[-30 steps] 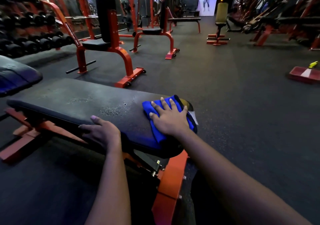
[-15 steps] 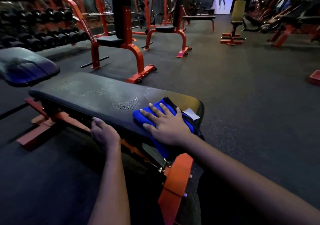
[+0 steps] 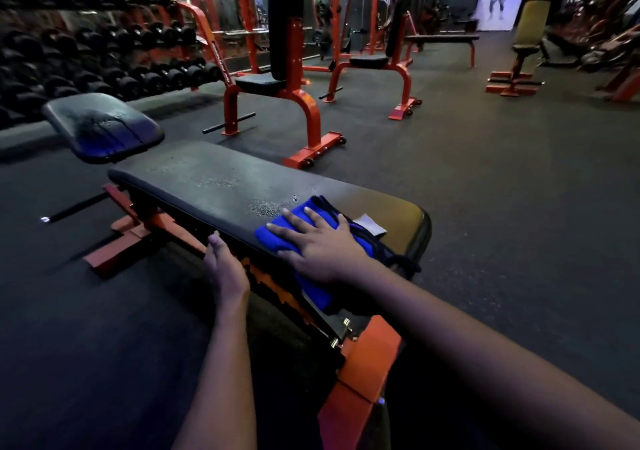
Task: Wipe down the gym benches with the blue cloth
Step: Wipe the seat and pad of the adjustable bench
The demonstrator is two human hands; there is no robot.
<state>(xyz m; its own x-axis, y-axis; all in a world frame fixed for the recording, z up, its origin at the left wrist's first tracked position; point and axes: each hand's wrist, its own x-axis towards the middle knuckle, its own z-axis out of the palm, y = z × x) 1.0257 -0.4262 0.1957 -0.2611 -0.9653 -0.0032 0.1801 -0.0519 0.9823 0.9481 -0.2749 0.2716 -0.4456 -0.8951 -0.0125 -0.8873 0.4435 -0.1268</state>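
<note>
Blue cloth (image 3: 275, 234): folded, lying on the right end of the bench (image 3: 194, 179), part draped over its near edge. Right hand (image 3: 322, 247): flat on the cloth, fingers straight and spread, pressing down. Left hand (image 3: 225, 269): apart from the right, holding the bench's near edge, fingertips hidden under the padding. Droplets (image 3: 265, 207): on the pad just left of the cloth. White tag (image 3: 372, 224): beside the cloth. Orange frame (image 3: 363, 363): beneath. Dumbbell rack (image 3: 104, 65): far left.
</note>
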